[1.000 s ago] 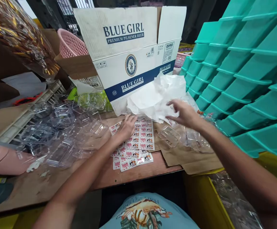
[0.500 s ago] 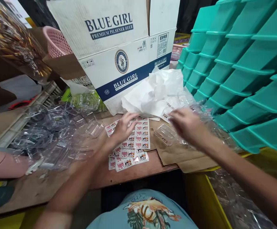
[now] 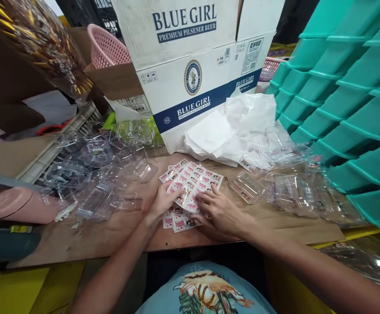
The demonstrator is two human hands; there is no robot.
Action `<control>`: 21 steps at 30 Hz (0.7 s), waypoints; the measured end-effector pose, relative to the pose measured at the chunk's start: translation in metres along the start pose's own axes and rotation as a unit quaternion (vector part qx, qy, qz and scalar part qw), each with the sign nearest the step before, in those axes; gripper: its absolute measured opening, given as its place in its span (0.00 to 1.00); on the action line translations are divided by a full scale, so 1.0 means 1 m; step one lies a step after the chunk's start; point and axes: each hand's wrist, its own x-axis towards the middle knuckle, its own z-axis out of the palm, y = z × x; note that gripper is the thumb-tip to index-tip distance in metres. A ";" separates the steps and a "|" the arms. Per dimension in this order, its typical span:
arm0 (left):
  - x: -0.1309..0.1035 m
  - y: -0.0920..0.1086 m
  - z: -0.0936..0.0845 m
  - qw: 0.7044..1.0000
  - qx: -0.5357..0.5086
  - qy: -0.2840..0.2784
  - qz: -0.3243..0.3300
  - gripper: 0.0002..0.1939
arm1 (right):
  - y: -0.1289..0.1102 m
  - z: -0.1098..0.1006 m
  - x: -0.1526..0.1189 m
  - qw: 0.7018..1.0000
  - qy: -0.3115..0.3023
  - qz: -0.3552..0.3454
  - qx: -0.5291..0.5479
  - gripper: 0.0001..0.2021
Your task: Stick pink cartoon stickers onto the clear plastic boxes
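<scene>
We pinch the top cat sticker sheet (image 3: 193, 181) in our left hand (image 3: 161, 201), while our right hand (image 3: 224, 213) curls at its right edge, whether gripping we cannot tell.

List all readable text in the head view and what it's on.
"BLUE GIRL" / "PREMIUM PILSENER BEER": upper panel of the white carton
"BLUE GIRL" / "PREMIUM PILSENER BEER": carton's blue band
"BLUE GIRL": same band, right side
Too small or blurred: round emblem lettering, printed label, brown box print, any lettering on sticker sheets, shirt lettering.
</scene>
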 end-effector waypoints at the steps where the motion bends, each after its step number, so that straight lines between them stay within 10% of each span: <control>1: -0.002 0.005 -0.001 1.000 0.018 -0.004 0.010 0.22 | -0.001 -0.006 0.009 0.999 0.030 0.000 0.042 0.16; 6: -0.016 0.037 -0.014 0.991 0.091 -0.094 0.021 0.17 | 0.023 -0.039 0.072 0.984 0.013 0.024 0.176 0.18; 13: -0.021 0.034 -0.022 0.999 -0.044 0.007 0.024 0.12 | 0.054 -0.021 0.086 0.872 -0.029 0.215 0.439 0.16; 21: -0.015 0.018 -0.013 0.996 -0.049 0.048 0.057 0.11 | 0.015 0.000 0.077 0.969 0.196 0.037 0.145 0.06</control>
